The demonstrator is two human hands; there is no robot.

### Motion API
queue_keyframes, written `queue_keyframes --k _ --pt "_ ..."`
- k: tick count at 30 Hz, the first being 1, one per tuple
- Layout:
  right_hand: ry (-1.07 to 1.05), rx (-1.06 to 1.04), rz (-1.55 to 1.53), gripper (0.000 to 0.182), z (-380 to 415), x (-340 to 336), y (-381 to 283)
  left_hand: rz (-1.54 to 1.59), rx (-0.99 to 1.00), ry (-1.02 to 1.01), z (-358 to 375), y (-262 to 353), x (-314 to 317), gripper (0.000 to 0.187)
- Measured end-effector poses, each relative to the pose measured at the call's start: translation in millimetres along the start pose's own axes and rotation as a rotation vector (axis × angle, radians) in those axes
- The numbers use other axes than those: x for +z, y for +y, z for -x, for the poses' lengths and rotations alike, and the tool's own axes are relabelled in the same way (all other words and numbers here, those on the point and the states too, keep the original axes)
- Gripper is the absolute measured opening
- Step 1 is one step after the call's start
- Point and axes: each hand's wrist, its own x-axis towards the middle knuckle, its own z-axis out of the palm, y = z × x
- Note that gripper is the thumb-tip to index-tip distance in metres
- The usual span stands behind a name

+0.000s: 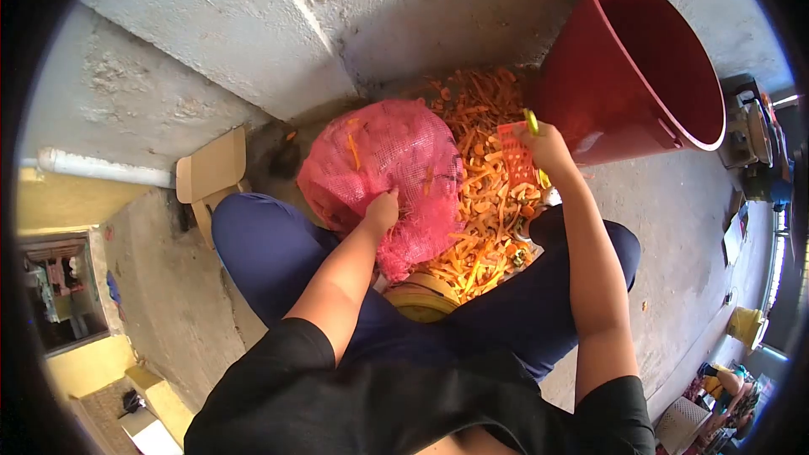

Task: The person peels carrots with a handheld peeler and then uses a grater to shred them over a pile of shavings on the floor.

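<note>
My left hand (384, 209) is closed on the loose netting of a large pink mesh sack (388, 152), which bulges on the floor between my knees with its contents hidden. A few orange peelings cling to the sack's top. My right hand (549, 150) is closed round a tool with a yellow-green handle (531, 121); its working end is hidden. Right at those fingers is a red-orange perforated plastic piece (516, 156), standing above the peelings. A heap of orange peelings (480, 194), which look like carrot, covers the floor right of the sack.
A tall dark red bin (607, 76) stands behind the heap at right. Grey walls close off the back. An open cardboard box (212, 170) lies left of my knee, and a yellow round rim (421, 295) shows below the sack. A person (731, 388) is far right.
</note>
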Motion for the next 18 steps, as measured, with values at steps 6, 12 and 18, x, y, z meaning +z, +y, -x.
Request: queue_keyframes --k 6,12,18 --pt "-0.06 -0.026 0.169 0.032 -1.2 3.8 -21.5 0.045 0.133 0.149 -25.9 16.3 -8.7 0.032" --pt "-0.066 0.042 0.254 0.034 -11.1 4.7 -25.2 -0.25 0.042 0.062 -47.9 4.9 10.9 0.028" --pt "-0.069 0.031 0.338 0.035 -15.9 6.2 -26.3 -0.258 -0.137 -0.132 -74.3 -0.5 8.3 0.026"
